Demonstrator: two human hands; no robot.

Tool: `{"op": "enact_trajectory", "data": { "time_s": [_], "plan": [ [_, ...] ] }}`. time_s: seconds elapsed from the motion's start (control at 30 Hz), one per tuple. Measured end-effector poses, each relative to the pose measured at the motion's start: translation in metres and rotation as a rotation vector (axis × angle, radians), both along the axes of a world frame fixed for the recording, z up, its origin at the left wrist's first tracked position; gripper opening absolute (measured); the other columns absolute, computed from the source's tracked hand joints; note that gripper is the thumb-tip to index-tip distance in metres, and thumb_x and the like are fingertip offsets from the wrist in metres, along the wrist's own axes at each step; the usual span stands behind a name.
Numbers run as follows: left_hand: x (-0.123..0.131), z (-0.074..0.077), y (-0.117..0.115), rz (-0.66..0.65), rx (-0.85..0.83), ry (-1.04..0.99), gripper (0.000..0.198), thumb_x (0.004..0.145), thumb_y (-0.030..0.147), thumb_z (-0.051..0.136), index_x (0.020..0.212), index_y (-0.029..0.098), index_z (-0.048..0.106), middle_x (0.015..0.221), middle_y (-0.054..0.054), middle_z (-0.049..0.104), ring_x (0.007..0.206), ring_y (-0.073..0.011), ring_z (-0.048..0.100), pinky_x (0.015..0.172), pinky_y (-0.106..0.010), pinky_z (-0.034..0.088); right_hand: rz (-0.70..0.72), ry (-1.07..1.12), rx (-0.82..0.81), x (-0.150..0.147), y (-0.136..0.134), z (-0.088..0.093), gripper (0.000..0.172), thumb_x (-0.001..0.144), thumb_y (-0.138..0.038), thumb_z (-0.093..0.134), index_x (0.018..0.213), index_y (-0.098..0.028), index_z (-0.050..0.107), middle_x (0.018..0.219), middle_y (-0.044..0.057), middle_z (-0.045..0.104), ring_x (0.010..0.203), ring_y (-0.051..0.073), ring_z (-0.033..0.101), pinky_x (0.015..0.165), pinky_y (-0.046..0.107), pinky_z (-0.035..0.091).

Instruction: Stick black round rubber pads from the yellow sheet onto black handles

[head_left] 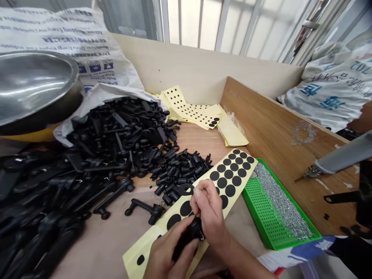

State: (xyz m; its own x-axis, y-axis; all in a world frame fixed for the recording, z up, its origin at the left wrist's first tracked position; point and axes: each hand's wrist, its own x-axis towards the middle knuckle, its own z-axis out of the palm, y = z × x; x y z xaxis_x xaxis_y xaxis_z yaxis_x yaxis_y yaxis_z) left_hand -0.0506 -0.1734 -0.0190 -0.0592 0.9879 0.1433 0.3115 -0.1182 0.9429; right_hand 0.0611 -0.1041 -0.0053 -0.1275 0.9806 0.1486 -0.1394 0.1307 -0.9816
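Low in the centre of the frame, the left hand [171, 250] is clenched around a black plastic part [190, 236], its grip firmly closed. The right hand [210, 211] sits just above with its fingers bent toward that part, though whether its grip holds anything is too small to tell. Both hands lie over a yellow backing strip [232, 172] dotted with round black pads, on the wooden bench [95, 248]. A heap of black plastic parts [116, 135] fills the left, and a green perforated tray [269, 211] lies at lower right.
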Motion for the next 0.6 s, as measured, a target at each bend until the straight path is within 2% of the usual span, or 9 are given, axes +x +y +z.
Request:
{"op": "enact_trajectory", "data": {
  "time_s": [0.1,0.23,0.37,0.5,0.6],
  "plan": [
    [-0.007,0.009,0.01,-0.049,-0.299,-0.258,0.03,0.075,0.035,0.066,0.103,0.025,0.066,0.077,0.001,0.073,0.068,-0.0168,0.067,0.066,-0.02,0.054,0.047,0.068,-0.113,0.012,0.008,0.007,0.011,0.088,-0.027,0.052,0.08,-0.019,0.05,0.066,-0.004,0.049,0.06,0.01,0.045,0.057,0.022,0.036],
    [-0.017,0.016,0.017,0.042,-0.447,-0.548,0.04,0.069,0.03,0.069,0.108,0.019,0.065,0.097,-0.004,0.072,0.084,-0.0197,0.065,0.073,-0.024,0.053,0.24,0.158,-0.276,0.031,0.009,0.014,0.012,0.078,-0.022,0.059,0.069,-0.016,0.053,0.078,0.0,0.051,0.07,0.012,0.044,0.065,0.024,0.037],
    [-0.018,0.021,0.02,0.065,-0.553,-0.588,0.044,0.065,0.022,0.065,0.109,0.017,0.065,0.099,-0.004,0.072,0.07,-0.0153,0.063,0.069,-0.024,0.052,0.27,0.127,-0.305,0.036,0.001,0.005,0.018,0.073,-0.022,0.063,0.061,-0.016,0.052,0.085,0.002,0.05,0.072,0.013,0.043,0.065,0.024,0.036],
    [-0.018,0.023,0.022,-0.016,-0.59,-0.598,0.047,0.064,0.02,0.061,0.111,0.017,0.066,0.096,-0.004,0.072,0.074,-0.0166,0.063,0.067,-0.023,0.05,0.277,0.095,-0.317,0.032,-0.002,-0.003,0.014,0.073,-0.021,0.062,0.063,-0.016,0.054,0.086,0.002,0.051,0.072,0.013,0.044,0.066,0.024,0.036],
    [-0.02,0.024,0.023,-0.015,-0.585,-0.591,0.046,0.065,0.021,0.059,0.11,0.018,0.066,0.097,-0.004,0.072,0.071,-0.0151,0.062,0.064,-0.022,0.048,0.279,0.06,-0.314,0.031,-0.001,-0.003,0.014,0.073,-0.02,0.063,0.062,-0.016,0.054,0.083,0.002,0.052,0.071,0.013,0.045,0.064,0.024,0.036]
  ]
}}
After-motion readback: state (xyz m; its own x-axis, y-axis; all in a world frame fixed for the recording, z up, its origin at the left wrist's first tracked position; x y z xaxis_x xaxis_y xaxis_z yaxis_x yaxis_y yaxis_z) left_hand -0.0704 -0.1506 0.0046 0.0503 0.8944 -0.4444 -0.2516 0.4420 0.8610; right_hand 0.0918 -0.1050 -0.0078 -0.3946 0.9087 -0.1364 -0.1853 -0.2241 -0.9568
